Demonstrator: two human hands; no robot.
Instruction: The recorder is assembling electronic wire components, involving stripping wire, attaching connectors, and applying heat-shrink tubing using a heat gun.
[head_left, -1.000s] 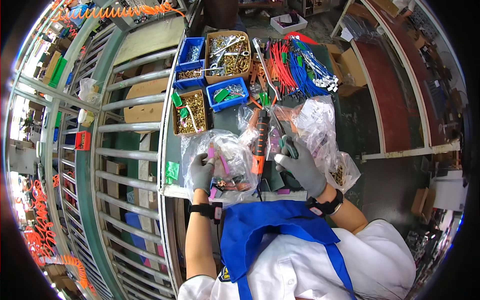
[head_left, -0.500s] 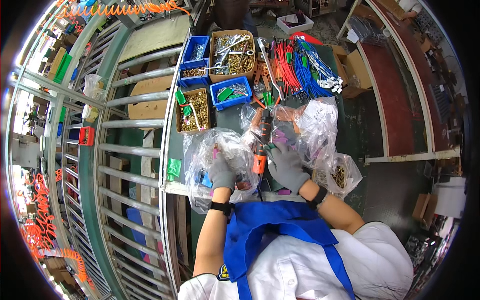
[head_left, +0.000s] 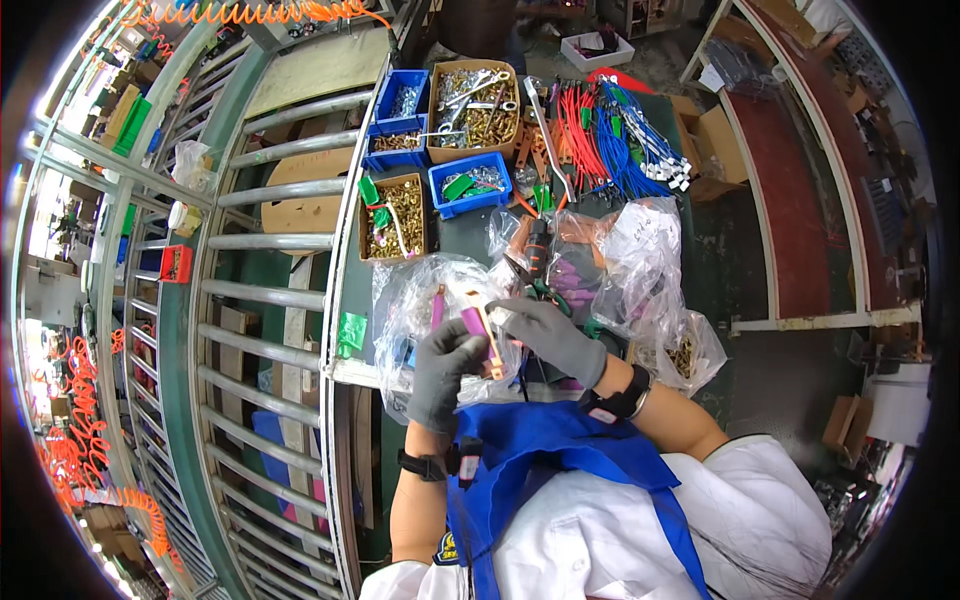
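Note:
My left hand [head_left: 445,372], in a grey glove, is closed on a copper bar with a purple sleeve [head_left: 473,321], held tilted above a clear plastic bag. The bar's bare copper ends show above and below the sleeve. My right hand [head_left: 556,342], gloved too, pinches at the bar's right edge near its upper end; the fingertips partly hide the contact. Just beyond the right hand lie pliers with dark green handles [head_left: 546,292] and an orange and black power screwdriver [head_left: 538,250], its near part hidden. Another purple-sleeved bar [head_left: 438,306] rests on the clear bag [head_left: 398,312].
At the back stand cartons of brass bolts [head_left: 395,218] and wrenches [head_left: 472,105], with blue bins [head_left: 470,185] of hardware. Red and blue cables [head_left: 620,150] lie at the back right. Plastic bags [head_left: 640,260] crowd the right side. A roller conveyor [head_left: 265,290] runs along the left.
My right hand has left the pliers and moved left to the copper bar. My left hand has lifted the bar up from the bag area. The wrists have turned.

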